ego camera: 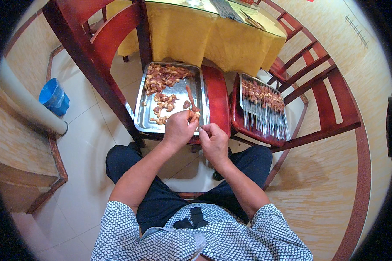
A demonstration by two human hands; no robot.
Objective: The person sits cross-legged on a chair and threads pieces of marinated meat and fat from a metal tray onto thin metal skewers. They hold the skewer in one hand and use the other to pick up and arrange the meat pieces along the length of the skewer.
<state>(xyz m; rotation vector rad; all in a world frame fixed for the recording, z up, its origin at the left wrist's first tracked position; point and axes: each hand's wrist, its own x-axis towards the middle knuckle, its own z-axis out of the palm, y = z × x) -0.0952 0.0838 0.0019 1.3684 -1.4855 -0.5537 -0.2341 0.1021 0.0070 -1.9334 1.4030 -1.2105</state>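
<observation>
A metal tray [141, 112] with raw meat pieces [163, 76] rests on a red wooden chair before me. Over its near right corner, my left hand [180, 125] pinches a piece of meat between thumb and fingers. My right hand [213, 140] is just right of it, thumb and forefinger closed on the end of a thin skewer, mostly hidden by the fingers. A long strip of meat [190, 96] lies in the tray beyond my left hand, near a thin metal skewer. On another chair to the right, a second tray [241, 85] holds many skewers threaded with meat [263, 94].
A table with a yellow cloth [176, 32] stands beyond the trays, bearing a bundle of skewers [225, 9] and scissors [253, 22]. Red chair backs [336, 94] rise left and right. A blue bin [54, 96] sits on the floor at left beside a pale pipe [29, 94].
</observation>
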